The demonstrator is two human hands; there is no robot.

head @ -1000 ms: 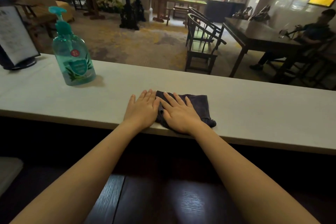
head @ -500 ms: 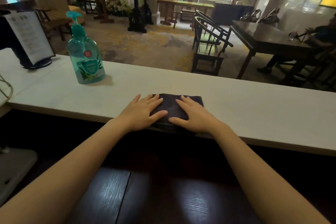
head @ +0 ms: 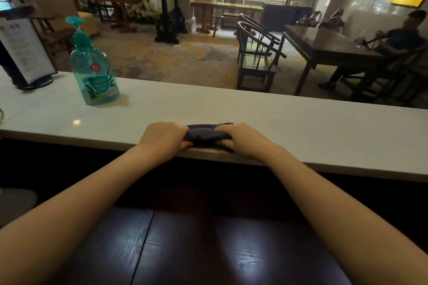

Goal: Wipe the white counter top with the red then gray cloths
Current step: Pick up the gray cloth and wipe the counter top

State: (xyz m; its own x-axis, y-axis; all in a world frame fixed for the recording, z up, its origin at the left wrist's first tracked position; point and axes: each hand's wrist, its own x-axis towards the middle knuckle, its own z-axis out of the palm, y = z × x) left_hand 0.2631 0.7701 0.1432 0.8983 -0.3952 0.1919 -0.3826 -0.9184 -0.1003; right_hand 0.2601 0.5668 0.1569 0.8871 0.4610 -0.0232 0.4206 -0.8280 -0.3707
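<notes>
A dark gray cloth [head: 205, 134] lies bunched into a narrow roll at the near edge of the white counter top [head: 301, 122]. My left hand [head: 163, 137] grips its left end with the fingers curled around it. My right hand [head: 243, 140] grips its right end the same way. Both hands rest on the counter's front edge, close together. No red cloth is in view.
A teal pump bottle [head: 92, 71] stands on the counter at the left, with a black-based sign stand [head: 25, 53] farther left. Below the counter lies a dark wooden desk [head: 196, 245]. Beyond it are chairs, a table and a seated person [head: 393, 46].
My hands lay flat on the spread cloth before. Now their fingers have closed and gathered the cloth into a roll at the counter's near edge.
</notes>
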